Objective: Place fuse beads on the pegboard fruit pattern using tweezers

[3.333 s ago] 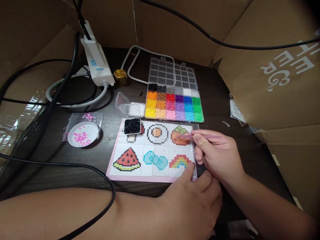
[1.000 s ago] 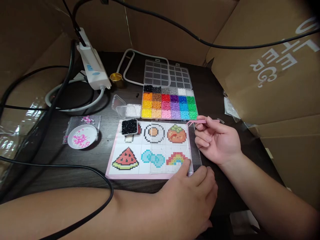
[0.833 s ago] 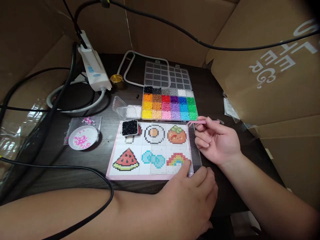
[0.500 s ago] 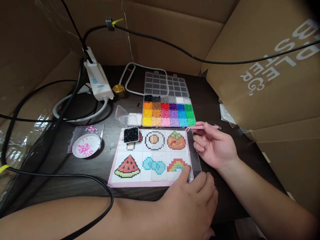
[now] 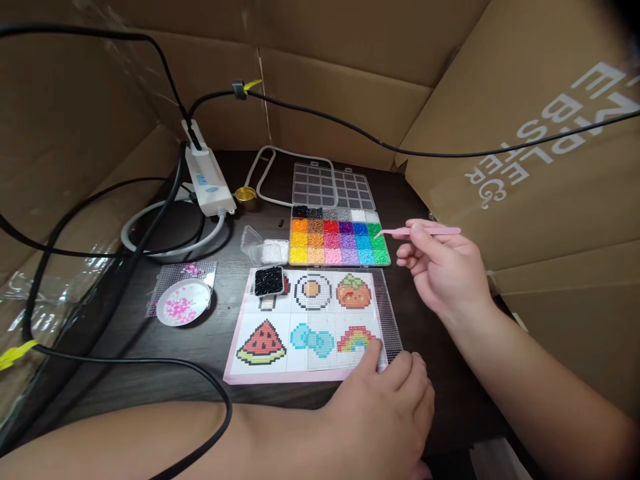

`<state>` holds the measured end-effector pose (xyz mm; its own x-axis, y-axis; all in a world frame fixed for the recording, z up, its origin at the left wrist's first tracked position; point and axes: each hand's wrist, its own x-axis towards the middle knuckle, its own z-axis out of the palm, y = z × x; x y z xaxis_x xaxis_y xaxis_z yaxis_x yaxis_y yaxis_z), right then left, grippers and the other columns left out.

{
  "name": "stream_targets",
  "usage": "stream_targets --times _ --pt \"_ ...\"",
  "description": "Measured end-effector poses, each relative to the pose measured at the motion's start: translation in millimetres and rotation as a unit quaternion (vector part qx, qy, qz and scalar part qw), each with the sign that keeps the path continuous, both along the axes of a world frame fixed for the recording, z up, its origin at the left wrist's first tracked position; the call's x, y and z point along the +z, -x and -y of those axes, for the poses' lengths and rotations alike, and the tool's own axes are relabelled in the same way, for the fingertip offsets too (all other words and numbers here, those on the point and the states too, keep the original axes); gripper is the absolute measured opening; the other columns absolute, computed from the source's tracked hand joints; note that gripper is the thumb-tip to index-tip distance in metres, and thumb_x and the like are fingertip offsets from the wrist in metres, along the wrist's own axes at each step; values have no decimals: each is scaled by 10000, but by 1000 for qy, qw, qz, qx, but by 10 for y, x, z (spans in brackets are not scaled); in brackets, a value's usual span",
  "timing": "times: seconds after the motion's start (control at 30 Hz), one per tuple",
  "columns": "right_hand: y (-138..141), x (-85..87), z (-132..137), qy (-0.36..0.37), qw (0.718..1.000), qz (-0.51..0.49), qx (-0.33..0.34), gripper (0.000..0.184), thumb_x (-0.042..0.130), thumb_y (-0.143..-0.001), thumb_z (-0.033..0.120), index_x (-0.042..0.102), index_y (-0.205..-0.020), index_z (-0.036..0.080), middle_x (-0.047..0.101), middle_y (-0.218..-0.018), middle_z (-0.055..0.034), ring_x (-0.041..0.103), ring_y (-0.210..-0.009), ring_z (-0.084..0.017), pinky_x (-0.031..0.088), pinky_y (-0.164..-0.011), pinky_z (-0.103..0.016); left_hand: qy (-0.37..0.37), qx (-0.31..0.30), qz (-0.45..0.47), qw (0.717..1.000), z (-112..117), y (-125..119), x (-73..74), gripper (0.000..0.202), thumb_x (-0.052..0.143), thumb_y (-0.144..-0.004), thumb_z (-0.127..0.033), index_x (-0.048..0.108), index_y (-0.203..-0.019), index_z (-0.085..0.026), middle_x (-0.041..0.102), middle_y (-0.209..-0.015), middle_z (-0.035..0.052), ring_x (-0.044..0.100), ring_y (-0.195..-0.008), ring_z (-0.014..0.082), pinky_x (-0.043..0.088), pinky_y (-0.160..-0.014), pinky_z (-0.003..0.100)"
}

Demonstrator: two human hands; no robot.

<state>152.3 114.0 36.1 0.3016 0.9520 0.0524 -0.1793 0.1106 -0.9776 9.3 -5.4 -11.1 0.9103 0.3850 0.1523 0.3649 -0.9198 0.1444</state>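
My right hand (image 5: 445, 270) holds pink tweezers (image 5: 417, 231) whose tips point left over the green corner of the open bead case (image 5: 340, 240). My left hand (image 5: 383, 413) rests at the near edge of the table, its thumb pressing the lower right corner of a clear pegboard (image 5: 345, 313) laid over a pattern sheet (image 5: 260, 327) with pixel pictures. Beads fill an orange fruit shape (image 5: 353, 293) on the pegboard. A small black tray of black beads (image 5: 269, 281) sits on the sheet's upper left.
A white dish of pink beads (image 5: 183, 310) lies on another pegboard at the left. A clear box of white beads (image 5: 273, 251), a gold cap (image 5: 245, 195), a white power adapter (image 5: 206, 183) and black cables (image 5: 125, 360) lie around. Cardboard boxes (image 5: 525, 173) wall the table.
My right hand has lifted off the fruit design and carried the tweezers up and right to the bead case's green corner. The camera has tilted upward. My left hand stays put.
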Motion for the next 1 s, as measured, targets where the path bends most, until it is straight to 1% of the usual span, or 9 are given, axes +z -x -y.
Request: stream_targets --times 0.1,0.2,0.27,0.37,0.47,0.57,0.63,0.8,1.0 --pt "200 55 -138 -21 999 15 32 110 756 -768 272 732 -786 166 724 -865 -58 592 -556 -75 493 -481 -190 -1 -4 0 1000 -9 -2 -6 738 500 -866 -651 525 -1355 -99 480 -1429 165 377 -1268 320 338 -1012 593" --pt "436 27 -301 -40 996 54 58 133 759 -764 296 731 -782 167 738 -855 -66 637 -610 -115 526 -525 -237 -5 -9 -2 1000 -22 0 -4 748 521 -851 -662 537 -1350 -104 489 -1423 166 387 -1258 325 348 -1002 593" --pt "574 -22 -397 -65 991 98 64 132 742 -777 301 732 -766 170 750 -886 -73 684 -716 -153 556 -612 -275 -17 -12 1 1000 -26 4 -10 757 518 -847 -674 546 -1342 -102 497 -1414 169 396 -1248 327 360 -991 587" --pt "710 -112 -480 -93 980 163 67 105 706 -802 276 747 -784 181 760 -895 -65 705 -846 -186 573 -757 -323 -38 -8 15 999 -18 5 -45 708 458 -889 -658 558 -1335 -117 499 -1412 161 404 -1244 324 386 -962 573" --pt "755 -210 -480 -99 970 211 63 112 682 -817 261 758 -811 179 762 -899 -66 704 -850 -191 572 -777 -336 -56 5 38 998 -7 -3 -99 571 405 -950 -555 590 -1306 -148 517 -1394 149 430 -1227 315 393 -945 560" --pt "747 -303 -453 -115 958 259 35 101 688 -811 260 760 -822 190 760 -899 -62 700 -866 -197 561 -814 -348 -75 24 68 995 -9 -19 -129 412 374 -992 -372 638 -1241 -177 568 -1338 120 470 -1190 285 394 -937 517" --pt "736 -350 -450 -126 951 282 14 99 693 -809 270 761 -833 201 758 -899 -59 695 -887 -203 552 -844 -358 -82 35 84 992 -15 -28 -129 378 352 -1002 -294 666 -1189 -197 603 -1291 92 492 -1156 259 399 -928 488" --pt "739 -404 -489 -130 951 280 -7 97 685 -816 264 758 -820 200 754 -904 -61 693 -898 -204 540 -868 -362 -78 40 94 992 -27 -34 -105 378 344 -1009 -291 676 -1167 -201 618 -1270 72 497 -1135 249 406 -906 484" --pt "755 -408 -496 -113 956 270 4 87 695 -805 242 757 -815 181 751 -868 -63 696 -834 -190 552 -809 -338 -77 36 88 992 -34 -24 -90 381 335 -1013 -280 669 -1178 -199 613 -1281 71 500 -1126 241 398 -911 483"
